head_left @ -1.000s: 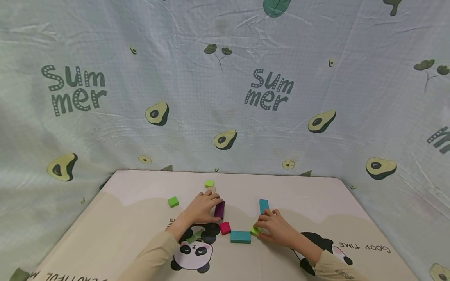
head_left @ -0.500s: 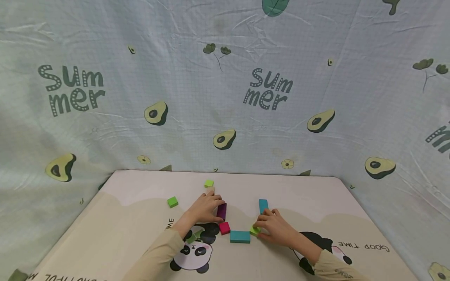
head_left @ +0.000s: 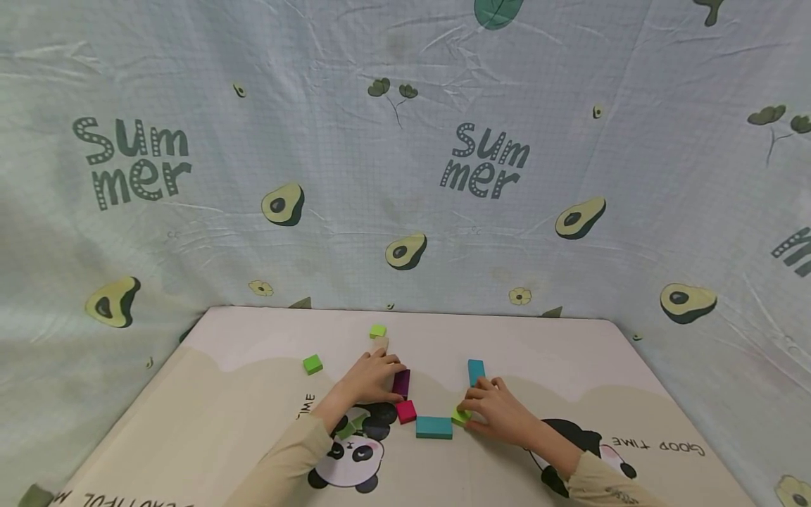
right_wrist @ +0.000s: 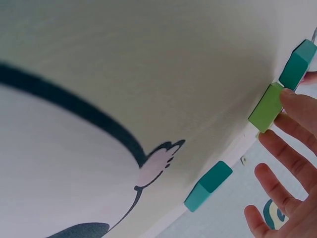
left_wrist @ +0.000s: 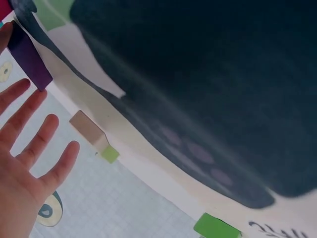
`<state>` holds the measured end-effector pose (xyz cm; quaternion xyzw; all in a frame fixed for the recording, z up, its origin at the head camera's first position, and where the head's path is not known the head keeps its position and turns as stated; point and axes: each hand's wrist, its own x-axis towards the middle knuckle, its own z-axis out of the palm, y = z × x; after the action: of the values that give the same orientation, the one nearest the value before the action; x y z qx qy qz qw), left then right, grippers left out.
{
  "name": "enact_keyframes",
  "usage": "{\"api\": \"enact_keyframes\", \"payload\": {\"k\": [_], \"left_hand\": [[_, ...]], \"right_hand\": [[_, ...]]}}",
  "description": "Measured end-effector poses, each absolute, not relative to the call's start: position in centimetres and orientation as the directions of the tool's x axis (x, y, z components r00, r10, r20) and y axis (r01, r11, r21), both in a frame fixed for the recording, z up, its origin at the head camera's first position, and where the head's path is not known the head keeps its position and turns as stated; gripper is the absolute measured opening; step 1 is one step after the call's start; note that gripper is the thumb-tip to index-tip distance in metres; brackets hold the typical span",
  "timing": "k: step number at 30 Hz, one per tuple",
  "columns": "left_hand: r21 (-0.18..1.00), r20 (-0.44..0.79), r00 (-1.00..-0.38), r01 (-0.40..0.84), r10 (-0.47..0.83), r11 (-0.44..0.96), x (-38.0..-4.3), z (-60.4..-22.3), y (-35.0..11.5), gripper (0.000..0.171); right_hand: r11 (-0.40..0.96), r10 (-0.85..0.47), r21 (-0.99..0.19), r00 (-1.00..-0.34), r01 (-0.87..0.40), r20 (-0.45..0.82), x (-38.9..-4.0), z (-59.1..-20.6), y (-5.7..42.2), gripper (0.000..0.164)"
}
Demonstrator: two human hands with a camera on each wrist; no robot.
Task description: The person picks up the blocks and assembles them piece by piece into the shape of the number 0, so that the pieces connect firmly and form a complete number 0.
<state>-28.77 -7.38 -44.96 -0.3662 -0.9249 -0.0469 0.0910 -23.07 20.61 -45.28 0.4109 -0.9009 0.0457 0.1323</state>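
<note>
My left hand (head_left: 367, 379) pinches a purple block (head_left: 401, 384) between thumb and fingertips; its other fingers are spread in the left wrist view. The purple block's near end sits right at a red block (head_left: 406, 412). To the right of the red one lies a long teal block (head_left: 434, 427). A lime green block (right_wrist: 266, 107) stands against the teal block's right end, with the thumb and fingers of my right hand (head_left: 500, 414) pinching it. Just beyond that hand is a blue-teal block (head_left: 476, 370), partly covered by the fingers in the head view.
A green block (head_left: 312, 364) lies left of my left hand. Farther back, a lime block (head_left: 377, 331) touches a beige block (left_wrist: 88, 130). The mat (head_left: 253, 401) carries panda prints, and a printed cloth (head_left: 342, 155) hangs behind its far edge.
My left hand has slid the purple block slightly right, and it now lines up more closely behind the red block. The right hand and the lime block stay where they were.
</note>
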Motion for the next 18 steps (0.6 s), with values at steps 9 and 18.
{"api": "enact_keyframes", "payload": {"k": [9, 18], "left_hand": [[0.035, 0.209, -0.674, 0.729, 0.708, 0.683, -28.58, -44.95, -8.18, 0.043], [0.061, 0.201, -0.663, 0.743, 0.721, 0.667, -28.68, -44.94, -8.35, 0.038]], "right_hand": [[0.658, -0.728, 0.018, -0.63, -0.753, 0.27, -23.04, -45.23, 20.6, 0.02], [0.65, -0.732, 0.033, -0.615, -0.759, 0.293, -23.12, -45.4, 20.57, 0.02]]}}
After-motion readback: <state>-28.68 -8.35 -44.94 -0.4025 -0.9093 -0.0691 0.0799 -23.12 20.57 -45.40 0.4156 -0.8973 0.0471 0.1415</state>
